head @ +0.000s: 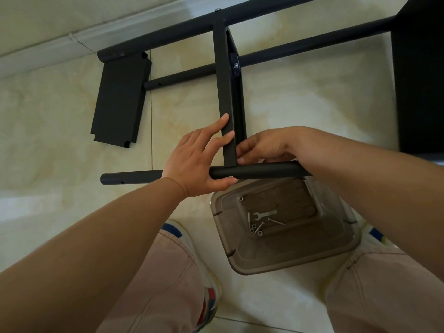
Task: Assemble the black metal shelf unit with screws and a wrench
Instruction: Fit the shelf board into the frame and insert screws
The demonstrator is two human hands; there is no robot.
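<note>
A black shelf panel [224,92] stands on edge between the far pole [168,36] and the near black pole [254,173]. My left hand [201,159] lies over the near pole, its fingers straight against the panel's left face and its thumb under the pole by a screw head [231,177]. My right hand [262,146] reaches behind the panel's near end, its fingers curled at the joint; what they hold is hidden. A small silver wrench [264,214] and several screws [255,225] lie in a clear plastic tub [288,260].
A loose black shelf panel [120,99] lies flat on the tiled floor at left. A middle pole [276,55] carries a bolted bracket [235,65]. A large black panel [420,80] stands at right. My knees and shoes flank the tub. A wall skirting runs along the top left.
</note>
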